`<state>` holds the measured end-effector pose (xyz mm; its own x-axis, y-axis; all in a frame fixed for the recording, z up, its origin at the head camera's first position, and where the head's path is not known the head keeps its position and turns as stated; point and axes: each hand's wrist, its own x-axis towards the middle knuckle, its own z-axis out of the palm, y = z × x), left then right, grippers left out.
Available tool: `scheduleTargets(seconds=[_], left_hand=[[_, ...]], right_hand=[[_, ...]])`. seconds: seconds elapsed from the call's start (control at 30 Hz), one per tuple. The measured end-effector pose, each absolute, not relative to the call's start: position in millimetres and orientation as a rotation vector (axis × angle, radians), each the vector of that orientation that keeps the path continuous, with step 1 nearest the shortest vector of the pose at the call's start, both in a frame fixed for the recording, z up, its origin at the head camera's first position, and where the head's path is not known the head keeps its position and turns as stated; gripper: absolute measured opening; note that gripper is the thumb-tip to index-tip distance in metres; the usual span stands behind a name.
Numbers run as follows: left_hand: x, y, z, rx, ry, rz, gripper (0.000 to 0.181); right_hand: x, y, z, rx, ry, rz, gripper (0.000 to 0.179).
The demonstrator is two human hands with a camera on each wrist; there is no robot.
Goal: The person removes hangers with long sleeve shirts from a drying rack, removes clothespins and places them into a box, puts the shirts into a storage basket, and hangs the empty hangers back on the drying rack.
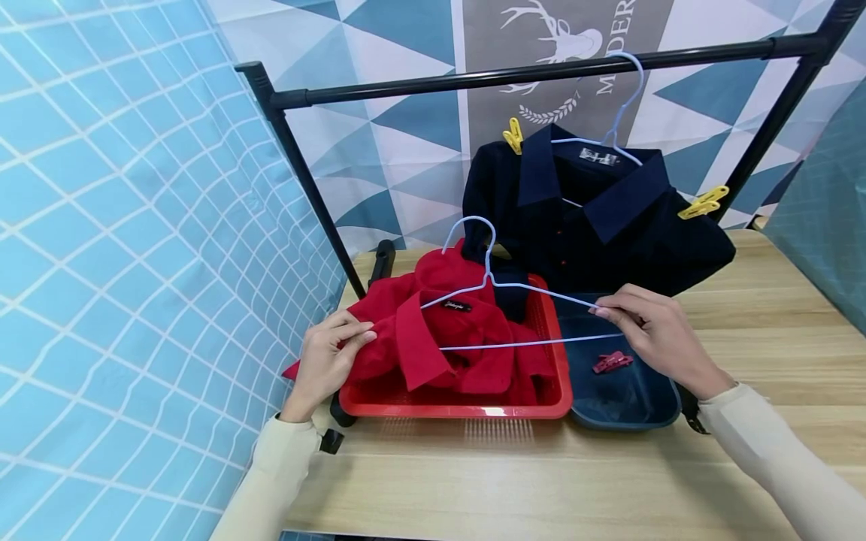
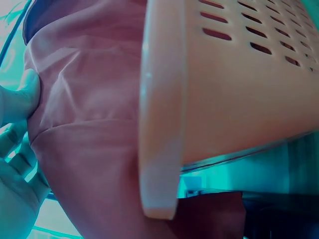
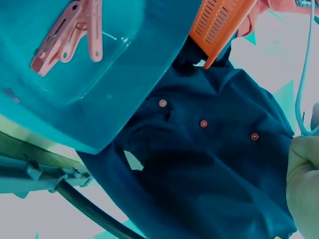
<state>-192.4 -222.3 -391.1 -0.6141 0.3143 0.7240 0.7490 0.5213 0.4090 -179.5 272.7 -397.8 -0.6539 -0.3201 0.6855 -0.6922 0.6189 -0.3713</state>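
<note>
Right hand (image 3: 305,186), cropped by frame edge, pinched pale blue hanger (image 3: 303,94). Dark shirt (image 3: 219,164) lay left of it, three buttons (image 3: 204,123) showing. Orange slotted basket (image 3: 215,30) sat up-left of hand; teal basin (image 3: 124,89), farther left, held pink clothespins (image 3: 72,37).

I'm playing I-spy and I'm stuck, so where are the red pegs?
In the head view, right of centre, the red pegs lie inside the dark blue tray, right of the red basket and just below the right hand.
</note>
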Motion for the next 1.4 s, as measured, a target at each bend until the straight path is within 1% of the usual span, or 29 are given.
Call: scheduleTargets(seconds=[0.47,0.67,0.9,1.4], left_hand=[[-194,-224,-399,-0.825,-2.242,-0.979,0.021],[-193,-226,-400,-0.768,-2.313,-0.976,0.02],[-191,-229,-403,-0.678,-2.536,-0.918,0.018],[-195,-228,-413,-0.829,-2.713,-0.74,0.011]], right_hand=[[-176,283,-399,0.769,-2.278,0.831,0.036],[-174,291,-401,0.701,-2.307,0.793,0.034],[-173,303,-405,0.655,-2.324,0.77,0.034],[-173,313,-404,0.621,-2.3,0.76,0.032]])
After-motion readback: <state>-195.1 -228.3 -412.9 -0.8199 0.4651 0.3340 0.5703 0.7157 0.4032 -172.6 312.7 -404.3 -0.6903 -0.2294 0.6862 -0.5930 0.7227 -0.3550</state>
